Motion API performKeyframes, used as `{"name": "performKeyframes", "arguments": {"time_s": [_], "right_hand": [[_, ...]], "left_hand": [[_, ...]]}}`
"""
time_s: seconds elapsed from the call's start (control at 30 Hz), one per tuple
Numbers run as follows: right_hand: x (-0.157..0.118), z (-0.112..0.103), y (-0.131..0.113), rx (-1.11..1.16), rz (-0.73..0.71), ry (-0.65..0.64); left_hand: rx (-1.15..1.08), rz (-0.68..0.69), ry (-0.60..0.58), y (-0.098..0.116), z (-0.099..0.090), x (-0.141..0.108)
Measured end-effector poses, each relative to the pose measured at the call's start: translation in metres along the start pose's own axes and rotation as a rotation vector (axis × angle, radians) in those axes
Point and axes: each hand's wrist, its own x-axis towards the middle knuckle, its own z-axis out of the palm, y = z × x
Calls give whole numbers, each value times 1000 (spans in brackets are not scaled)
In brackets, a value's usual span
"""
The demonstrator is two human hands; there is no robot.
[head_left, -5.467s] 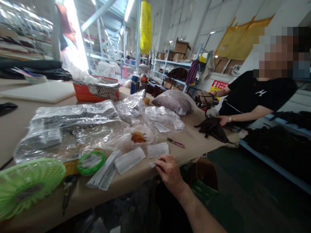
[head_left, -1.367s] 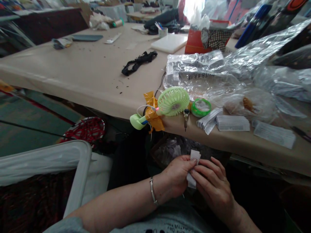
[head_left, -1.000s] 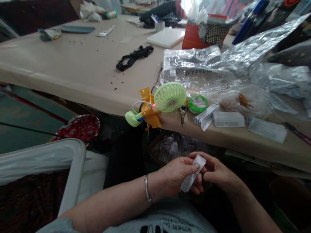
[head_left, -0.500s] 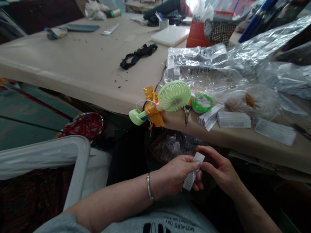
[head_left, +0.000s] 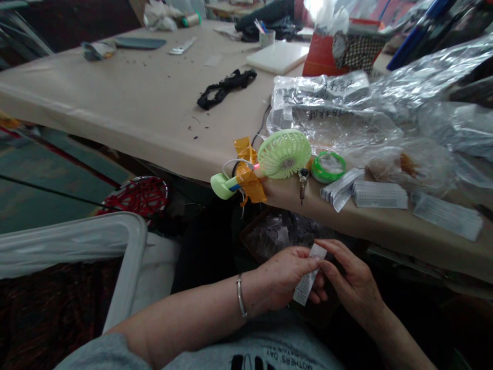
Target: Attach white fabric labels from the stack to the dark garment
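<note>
A narrow white printed label (head_left: 306,288) is pinched between the thumb and fingers of my left hand (head_left: 283,275), over my lap. My right hand (head_left: 352,280) meets it from the other side, its thumb and forefinger closed around the label's upper end. At the table edge above lie a fanned bundle of labels (head_left: 341,190), a neat stack of labels (head_left: 380,195) and a looser label sheet (head_left: 447,213). Whether the held label is one layer or several, I cannot tell.
A green fan (head_left: 285,154) is fixed to the edge with orange tape (head_left: 249,177). Beside it are a soldering-iron-like tip (head_left: 302,187) and a green round tub (head_left: 327,167). Clear plastic bags (head_left: 327,121) cover the right. A white bin (head_left: 133,257) stands at lower left.
The whole view has shifted slightly, so table things appear a little further right. Both hands keep hold of the label, with the right fingers slightly closer around its upper end.
</note>
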Motion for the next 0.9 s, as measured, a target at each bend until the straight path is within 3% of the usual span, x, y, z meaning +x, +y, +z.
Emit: {"name": "performKeyframes", "arguments": {"time_s": [0.4, 0.53, 0.77, 0.9], "right_hand": [[5, 7, -3, 76, 53, -58], [6, 10, -4, 121, 156, 16], [10, 12, -8, 200, 254, -7], [13, 17, -7, 374, 444, 69]], "left_hand": [[-10, 2, 22, -1, -6, 2], [-15, 32, 29, -2, -8, 1], [-3, 80, 80, -1, -8, -1], [21, 108, 95, 2, -7, -3]]}}
